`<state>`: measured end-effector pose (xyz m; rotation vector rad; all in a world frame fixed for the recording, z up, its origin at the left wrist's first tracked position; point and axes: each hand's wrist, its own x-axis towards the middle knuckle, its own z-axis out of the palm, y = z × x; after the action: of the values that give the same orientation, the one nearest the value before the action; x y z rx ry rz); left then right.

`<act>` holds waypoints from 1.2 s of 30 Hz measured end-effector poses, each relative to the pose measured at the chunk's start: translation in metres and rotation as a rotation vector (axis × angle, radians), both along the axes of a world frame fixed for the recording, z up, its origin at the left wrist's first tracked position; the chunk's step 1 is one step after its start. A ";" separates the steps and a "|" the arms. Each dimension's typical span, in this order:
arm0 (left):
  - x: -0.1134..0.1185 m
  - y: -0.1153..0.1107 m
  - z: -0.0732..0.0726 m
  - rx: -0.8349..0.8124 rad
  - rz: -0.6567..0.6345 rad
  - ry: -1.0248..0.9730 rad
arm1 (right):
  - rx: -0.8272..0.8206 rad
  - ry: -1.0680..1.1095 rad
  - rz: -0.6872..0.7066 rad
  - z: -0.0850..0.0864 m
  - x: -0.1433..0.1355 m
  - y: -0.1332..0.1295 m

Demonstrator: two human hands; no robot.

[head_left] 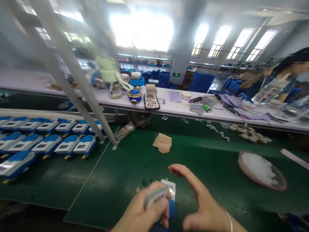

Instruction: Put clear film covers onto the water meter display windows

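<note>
My left hand (147,209) is closed around a small grey piece (155,197) at the bottom centre. Beside and partly behind its fingers lies a white and blue meter (171,190) on the green table, its lower part covered by the hand. To the right of the meter my right hand (200,199) is held with thumb and fingers spread, nothing between them. A bracelet circles the right wrist. A folded tan cloth (163,143) rests on the table beyond both hands.
Rows of blue and white meters (47,144) stand at the left behind a metal post (96,112). A bowl of white pieces (260,169) is at the right. A shelf (173,108) holds a phone (151,101) and a bottle (108,77). A person sits at the far right.
</note>
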<state>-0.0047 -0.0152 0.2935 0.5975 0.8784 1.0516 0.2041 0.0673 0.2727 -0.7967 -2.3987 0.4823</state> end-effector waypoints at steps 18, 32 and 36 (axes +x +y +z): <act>0.026 -0.018 -0.039 -0.282 0.033 -0.106 | -0.097 0.045 -0.010 -0.004 -0.034 -0.061; 0.015 -0.029 -0.032 -0.040 0.060 0.137 | 0.027 0.228 -0.171 -0.006 -0.039 -0.065; 0.011 -0.030 -0.031 -0.073 0.142 0.192 | 0.280 0.193 -0.126 0.001 -0.048 -0.066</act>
<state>0.0068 -0.0457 0.2622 0.5878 1.1362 1.0971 0.1560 0.0014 0.2737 -0.7342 -2.1599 0.1597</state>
